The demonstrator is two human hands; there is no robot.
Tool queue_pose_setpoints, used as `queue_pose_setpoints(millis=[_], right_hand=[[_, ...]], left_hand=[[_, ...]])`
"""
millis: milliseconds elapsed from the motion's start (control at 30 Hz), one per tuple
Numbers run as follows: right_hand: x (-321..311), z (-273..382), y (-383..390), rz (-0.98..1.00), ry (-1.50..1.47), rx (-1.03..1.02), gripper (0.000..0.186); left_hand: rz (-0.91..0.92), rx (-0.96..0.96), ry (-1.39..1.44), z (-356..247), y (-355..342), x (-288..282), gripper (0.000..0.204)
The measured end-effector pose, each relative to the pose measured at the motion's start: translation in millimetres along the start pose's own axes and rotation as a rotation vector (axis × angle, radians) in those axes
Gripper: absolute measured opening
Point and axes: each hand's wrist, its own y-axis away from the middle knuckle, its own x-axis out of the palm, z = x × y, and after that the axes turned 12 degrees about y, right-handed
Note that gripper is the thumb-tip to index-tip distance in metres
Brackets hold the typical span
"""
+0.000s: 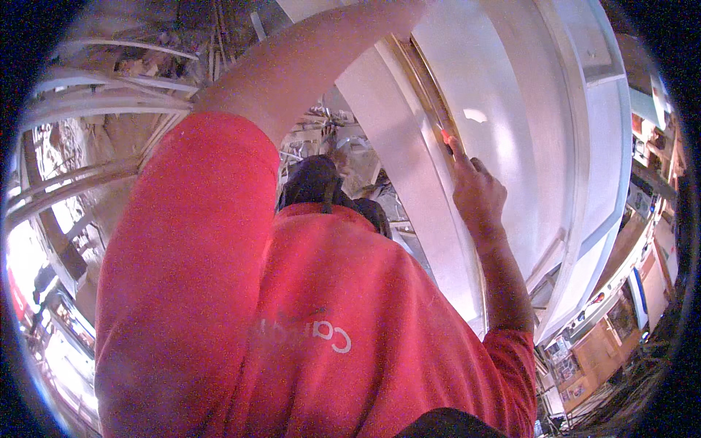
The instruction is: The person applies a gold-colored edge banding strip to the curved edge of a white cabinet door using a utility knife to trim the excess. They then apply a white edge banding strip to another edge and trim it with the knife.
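My right hand [478, 190] holds a small orange-tipped tool [445, 134] against a narrow wooden channel [416, 62] that runs along a large white panel [504, 109]. Its index finger stretches along the tool, and the other fingers are curled. My left arm reaches up across the view to my left hand [409, 10] at the top edge, near the upper end of the channel; its fingers are cut off or too blurred to make out.
Pale wooden frames and strips [117, 106] fill the left side. Cluttered offcuts [314, 131] lie below the panel's left edge. At the right, beyond the white framed edge [602, 204], are wooden boards [599, 350] and assorted items.
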Motion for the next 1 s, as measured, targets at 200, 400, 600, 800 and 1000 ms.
queue_pose_setpoints(millis=[200, 400, 600, 800, 1000], right_hand=[[10.3, -9.7, 22.3, -0.007, -0.03, -0.012, 0.056], [21.2, -24.2, 44.3, 0.007, -0.004, -0.021, 0.056], [39.6, -38.6, 67.9, -0.002, -0.06, -0.025, 0.06], [50.3, -48.7, 88.8, 0.056, -0.086, -0.02, 0.071], [57.0, -59.1, 116.9, 0.059, -0.08, -0.003, 0.072]], left_hand=[[0.039, -0.11, 0.179, -2.4, 8.1, -10.1, 0.115], [0.089, -0.146, 0.226, 2.7, 1.4, -14.8, 0.121], [0.093, -0.197, 0.172, 9.2, -16.1, -3.4, 0.122], [0.129, -0.167, 0.114, 17.2, -19.7, -2.9, 0.125], [0.097, -0.125, 0.16, 18.8, -18.1, -5.1, 0.126]])
